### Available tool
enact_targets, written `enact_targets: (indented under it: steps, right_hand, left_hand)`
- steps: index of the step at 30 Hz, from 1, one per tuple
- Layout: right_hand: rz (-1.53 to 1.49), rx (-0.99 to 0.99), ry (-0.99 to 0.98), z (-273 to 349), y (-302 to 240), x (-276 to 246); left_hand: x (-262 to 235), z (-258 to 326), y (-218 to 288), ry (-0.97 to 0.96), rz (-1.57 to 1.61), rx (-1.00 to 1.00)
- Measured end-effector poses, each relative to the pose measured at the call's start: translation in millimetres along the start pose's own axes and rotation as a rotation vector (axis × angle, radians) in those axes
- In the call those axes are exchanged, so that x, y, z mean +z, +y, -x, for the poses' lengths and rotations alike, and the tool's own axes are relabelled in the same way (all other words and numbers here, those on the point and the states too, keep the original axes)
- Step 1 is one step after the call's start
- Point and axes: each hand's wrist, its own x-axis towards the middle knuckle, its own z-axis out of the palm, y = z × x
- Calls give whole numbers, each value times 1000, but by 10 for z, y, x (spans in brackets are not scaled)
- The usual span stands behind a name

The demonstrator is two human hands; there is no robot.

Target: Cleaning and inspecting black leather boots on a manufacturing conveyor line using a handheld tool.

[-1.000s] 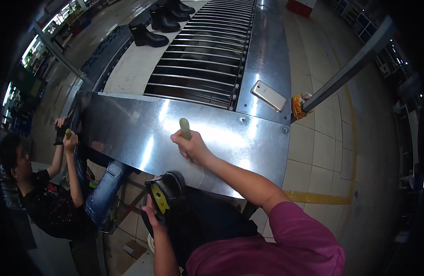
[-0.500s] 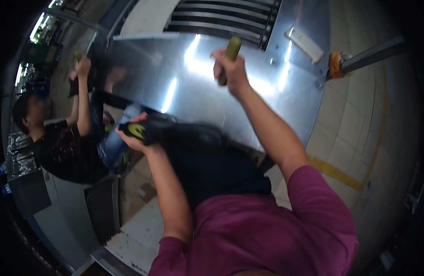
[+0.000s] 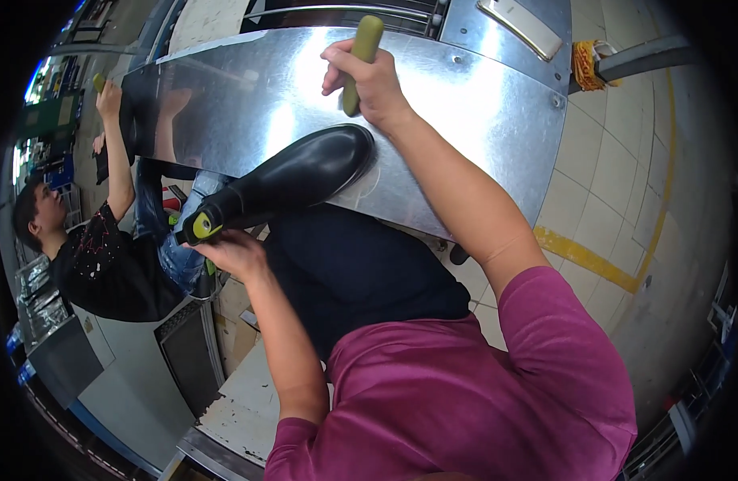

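Observation:
A glossy black boot [image 3: 305, 172] lies across the near edge of the metal table, its toe over the tabletop. A yellow-green piece with a hole [image 3: 202, 226] shows in its top end. Closed round that end from below is my left hand [image 3: 239, 255], its fingers partly hidden behind the boot. Above the table, just beyond the toe, my right hand [image 3: 375, 80] grips an olive-green rounded stick [image 3: 362, 60], tilted nearly upright. The stick and the boot are apart.
The shiny metal table [image 3: 457, 120] fills the far side. A white-and-silver flat rectangular object [image 3: 521, 28] lies at its far right, near a post wrapped in orange material [image 3: 589, 66]. On the left sits a co-worker [image 3: 104, 264], holding up a similar green stick [image 3: 99, 82].
The boot, blurred and lower before, has swung up with my left hand so its toe is over the table. My right hand, still gripping the stick, appears farther left and higher; the view has shifted.

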Motion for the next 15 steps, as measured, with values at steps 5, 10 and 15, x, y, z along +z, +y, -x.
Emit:
enact_targets:
  steps: [5,10,15]
  right_hand:
    - [9,26,22,-38,-33,-65]
    - [145,19,-32,-19,-28,-58]
    - [-29,108,-205,-46,-8,-83]
  left_hand:
    - [-180,117,115,-662,-66,70]
    - [-71,-62,520,-689,-404,-154]
    - [-159,-118,650,-707,-793,24]
